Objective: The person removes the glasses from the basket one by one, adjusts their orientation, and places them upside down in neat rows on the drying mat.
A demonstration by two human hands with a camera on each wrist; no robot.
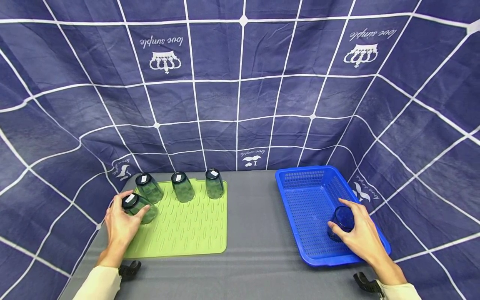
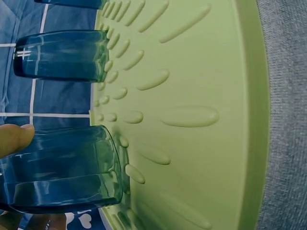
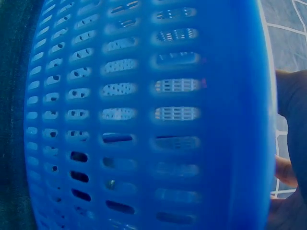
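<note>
My left hand (image 1: 121, 221) grips an upside-down tinted drinking glass (image 1: 144, 210) between thumb and fingers at the left side of a green ridged drying mat (image 1: 187, 237). In the left wrist view this glass (image 2: 62, 167) has its rim at the mat; whether they touch I cannot tell. Three more inverted glasses, a left one (image 1: 151, 189), a middle one (image 1: 183, 189) and a right one (image 1: 215, 187), line the mat's back edge. My right hand (image 1: 358, 231) holds a glass (image 1: 343, 221) inside a blue plastic basket (image 1: 300, 216). The basket wall hides that glass in the right wrist view.
Mat and basket lie on a grey table (image 1: 255, 233), with a strip of tabletop between them. A dark blue curtain (image 1: 225, 100) with white lines surrounds the back and sides. The basket's raised rim (image 1: 292, 233) stands around the right hand's work.
</note>
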